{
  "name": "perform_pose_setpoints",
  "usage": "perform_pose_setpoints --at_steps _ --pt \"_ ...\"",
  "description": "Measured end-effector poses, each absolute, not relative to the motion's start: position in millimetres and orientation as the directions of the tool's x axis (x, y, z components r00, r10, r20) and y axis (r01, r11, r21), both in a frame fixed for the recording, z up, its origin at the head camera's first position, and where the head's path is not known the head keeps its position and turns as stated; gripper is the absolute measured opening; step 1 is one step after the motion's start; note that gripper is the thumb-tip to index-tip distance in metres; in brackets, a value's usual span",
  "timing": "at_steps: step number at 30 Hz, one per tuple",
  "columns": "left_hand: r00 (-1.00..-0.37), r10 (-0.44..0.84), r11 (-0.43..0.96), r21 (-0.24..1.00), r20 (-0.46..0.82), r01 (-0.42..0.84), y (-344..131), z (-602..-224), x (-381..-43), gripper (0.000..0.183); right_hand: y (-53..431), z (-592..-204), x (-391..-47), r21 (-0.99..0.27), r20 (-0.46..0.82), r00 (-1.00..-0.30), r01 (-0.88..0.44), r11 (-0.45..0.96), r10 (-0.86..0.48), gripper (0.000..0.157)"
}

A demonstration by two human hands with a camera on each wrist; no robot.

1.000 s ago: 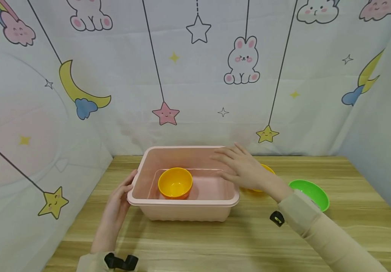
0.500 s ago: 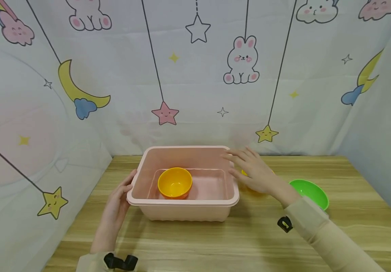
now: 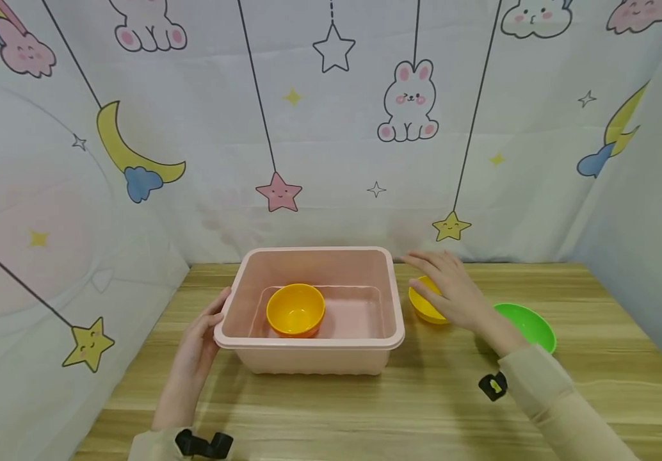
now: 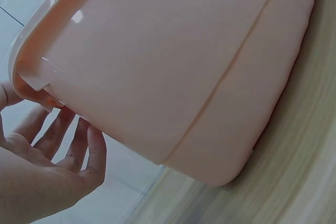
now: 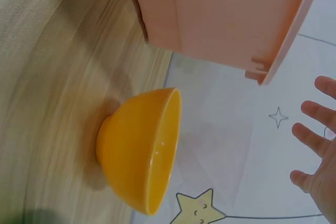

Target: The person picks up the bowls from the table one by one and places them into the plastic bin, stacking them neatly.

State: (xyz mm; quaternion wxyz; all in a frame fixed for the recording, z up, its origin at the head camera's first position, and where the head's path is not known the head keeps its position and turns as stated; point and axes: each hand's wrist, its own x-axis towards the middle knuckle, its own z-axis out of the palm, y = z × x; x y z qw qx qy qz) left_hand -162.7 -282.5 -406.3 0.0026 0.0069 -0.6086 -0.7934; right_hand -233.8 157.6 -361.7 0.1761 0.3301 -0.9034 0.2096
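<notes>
A pink plastic tub point(image 3: 309, 358) stands on the wooden table. Its left rim is held by my left hand point(image 3: 197, 349), the thumb at the rim and the fingers bent under it in the left wrist view. Inside the tub, left of its middle, sits a yellow bowl point(image 3: 296, 310) with an orange band showing beneath. My right hand point(image 3: 452, 291) hovers with spread fingers over a second yellow bowl point(image 5: 137, 148), partly hiding it in the head view. That bowl stands upright just right of the tub, and the hand holds nothing.
A green bowl point(image 3: 529, 328) stands on the table point(image 3: 331, 416) at the right, partly behind the right forearm. White cloth point(image 3: 331, 147) with printed stars, moons and rabbits walls the table at the back and both sides.
My right hand has moved right, from over the tub's right side to above the second yellow bowl, uncovering the tub's right rim. The left hand, tub and bowls stay where they were.
</notes>
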Motion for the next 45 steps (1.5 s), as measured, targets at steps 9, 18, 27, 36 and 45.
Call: perform_pose_setpoints --at_steps 9,18,27,36,45 --pt "-1.0 -0.012 -0.253 0.968 -0.008 -0.005 -282.8 -406.0 -161.2 0.053 173.4 -376.6 -232.7 -0.27 0.506 -0.736 -0.63 0.728 -0.45 0.047" --pt "-0.999 -0.007 -0.25 0.968 -0.037 -0.034 -281.3 -404.5 -162.5 0.055 187.5 -381.5 -225.6 -0.308 0.464 -0.812 -0.524 0.794 -0.356 0.053" --pt "-1.0 -0.009 -0.259 0.966 -0.02 -0.017 -281.0 -404.6 -163.1 0.054 201.5 -390.1 -217.7 -0.311 0.467 -0.829 -0.48 0.821 -0.307 0.06" --pt "-0.999 -0.016 -0.239 0.97 -0.046 -0.041 -281.6 -404.5 -163.3 0.054 220.6 -405.0 -212.8 -0.332 0.473 -0.855 -0.398 0.855 -0.214 0.069" --pt "-1.0 -0.008 -0.264 0.965 -0.014 -0.011 -282.2 -406.2 -162.9 0.054 234.5 -413.1 -207.7 -0.342 0.438 -0.885 -0.326 0.881 -0.158 0.07"
